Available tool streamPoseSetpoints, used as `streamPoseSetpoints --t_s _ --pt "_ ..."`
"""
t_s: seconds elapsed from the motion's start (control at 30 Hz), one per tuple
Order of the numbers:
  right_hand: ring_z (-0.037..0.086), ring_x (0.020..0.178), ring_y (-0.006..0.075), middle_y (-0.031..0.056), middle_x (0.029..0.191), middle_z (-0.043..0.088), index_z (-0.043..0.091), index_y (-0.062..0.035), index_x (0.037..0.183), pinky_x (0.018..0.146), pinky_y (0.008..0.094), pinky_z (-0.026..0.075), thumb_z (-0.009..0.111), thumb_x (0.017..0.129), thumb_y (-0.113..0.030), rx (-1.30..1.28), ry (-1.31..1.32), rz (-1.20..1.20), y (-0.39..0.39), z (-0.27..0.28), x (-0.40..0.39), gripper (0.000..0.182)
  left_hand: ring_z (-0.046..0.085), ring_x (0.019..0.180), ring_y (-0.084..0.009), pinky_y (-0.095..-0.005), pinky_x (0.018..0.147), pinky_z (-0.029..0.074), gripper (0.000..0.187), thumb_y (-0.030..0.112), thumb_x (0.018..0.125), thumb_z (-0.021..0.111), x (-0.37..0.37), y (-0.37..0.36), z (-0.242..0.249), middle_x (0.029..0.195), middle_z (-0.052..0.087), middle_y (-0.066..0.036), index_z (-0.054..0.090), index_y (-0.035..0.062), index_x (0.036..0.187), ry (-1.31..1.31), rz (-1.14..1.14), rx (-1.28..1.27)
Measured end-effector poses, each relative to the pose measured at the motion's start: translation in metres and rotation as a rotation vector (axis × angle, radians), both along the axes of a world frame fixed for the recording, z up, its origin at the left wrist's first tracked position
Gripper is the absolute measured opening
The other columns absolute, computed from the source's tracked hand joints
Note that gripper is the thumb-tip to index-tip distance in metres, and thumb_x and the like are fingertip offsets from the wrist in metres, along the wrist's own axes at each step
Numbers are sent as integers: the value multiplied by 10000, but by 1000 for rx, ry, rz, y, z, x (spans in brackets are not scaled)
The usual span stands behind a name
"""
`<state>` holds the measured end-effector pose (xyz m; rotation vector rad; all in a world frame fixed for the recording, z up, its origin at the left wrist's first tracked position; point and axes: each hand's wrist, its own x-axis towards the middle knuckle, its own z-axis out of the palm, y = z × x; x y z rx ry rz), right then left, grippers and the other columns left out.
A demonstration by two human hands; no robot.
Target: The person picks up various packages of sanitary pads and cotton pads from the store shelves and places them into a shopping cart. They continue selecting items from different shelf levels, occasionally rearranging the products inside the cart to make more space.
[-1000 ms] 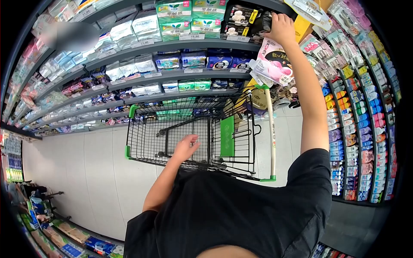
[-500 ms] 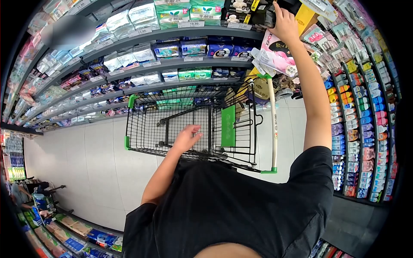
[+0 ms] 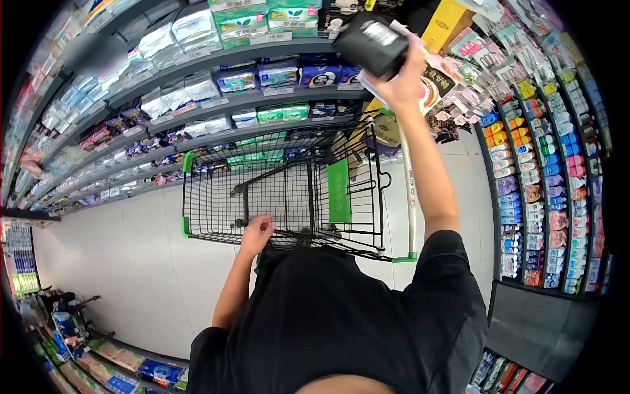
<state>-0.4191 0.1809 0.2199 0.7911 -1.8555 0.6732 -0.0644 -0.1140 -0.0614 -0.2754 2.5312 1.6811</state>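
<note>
My right hand (image 3: 404,84) is raised by the upper shelf. Its fingers are closed around a black package (image 3: 371,44) with pale print, slightly blurred and tilted. Behind that hand hang pink and black packs (image 3: 438,82), partly covered. Below stands a black wire shopping cart (image 3: 338,190) with green corners and a green panel; no goods show in its basket. My left hand (image 3: 254,235) hovers over the cart's near side, holding nothing, its fingers loosely bent and the thumb apart.
Curved shelves (image 3: 275,49) of soft packs run along the far side and left. Racks of bottles (image 3: 518,190) line the right. More low shelves (image 3: 125,358) stand at lower left, near a person beside a cart (image 3: 62,322). Pale floor tiles (image 3: 125,262) lie between.
My right hand has drawn the black package away from the top shelf, leftward and down. My left hand has shifted left and lower, its fingers more bent. The view has moved slightly.
</note>
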Motion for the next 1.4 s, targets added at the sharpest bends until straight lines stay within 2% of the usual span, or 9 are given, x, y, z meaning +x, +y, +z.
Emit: streamPoseSetpoints --t_s 0.13,0.33,0.53,0.63,0.7,0.8,1.0,1.27,1.4 --pt "496 1157 386 208 1245 531 345 -58 1454 1000 456 421 891 565 -212 279 -308 257 -25 -22 17 1055 679 926 -258 -347 810 538 368 202 889 681 -6 1 4 1084 672 -173 603 -24 1168 -22 -4 -11" --pt "446 1260 412 233 1346 468 285 -104 1496 1062 473 384 862 640 -412 693 -907 393 -45 -82 22 1076 677 952 -262 -353 795 536 394 228 879 692 -16 5 3 1096 677 -170 605 -12 1180 -18 7 -35" --pt "446 1266 383 213 1352 490 500 -14 1303 1083 448 357 787 745 -242 96 -309 123 -61 -27 -42 667 678 952 -256 -341 813 538 384 220 883 694 -11 2 11 1102 665 -169 606 -14 1175 -35 9 -3" --pt "433 1253 389 244 1310 446 507 0 1233 1058 441 377 806 744 -270 -107 -28 -52 -64 26 -90 634 678 956 -255 -339 817 538 378 209 885 692 -9 1 4 1101 663 -174 605 -17 1176 -41 11 17" --pt "404 1282 431 254 1389 397 349 -40 1441 1070 500 359 843 663 -280 -205 -121 -187 -82 41 -115 952 678 961 -255 -338 819 537 375 203 887 690 -9 1 2 1104 662 -177 604 -18 1177 -46 21 26" --pt "301 1373 459 299 1450 324 385 -8 1388 1077 521 355 826 711 -395 -123 -402 -354 -104 69 -102 896 678 969 -254 -337 824 537 374 199 890 686 -11 7 5 1108 661 -178 603 -20 1181 -50 28 26" --pt "364 1319 458 283 1414 352 425 -13 1316 1024 533 407 776 726 -356 -183 -709 -371 -120 90 -95 767 679 975 -257 -336 827 538 387 200 899 684 -9 13 6 1102 664 -181 589 -20 1203 -3 31 43" --pt "449 1235 442 254 1385 389 516 -44 1243 1035 468 411 750 672 -227 -345 -398 -317 -94 60 -110 644 679 976 -261 -345 831 535 391 200 895 685 -4 11 5 1102 669 -181 592 -30 1197 -20 17 55" --pt "479 1204 436 256 1383 390 484 -35 1276 1037 443 414 819 634 -227 -337 -354 -272 -74 43 -101 749 679 975 -260 -350 838 533 395 202 894 681 -9 11 9 1101 672 -178 590 -36 1195 -37 -19 19"
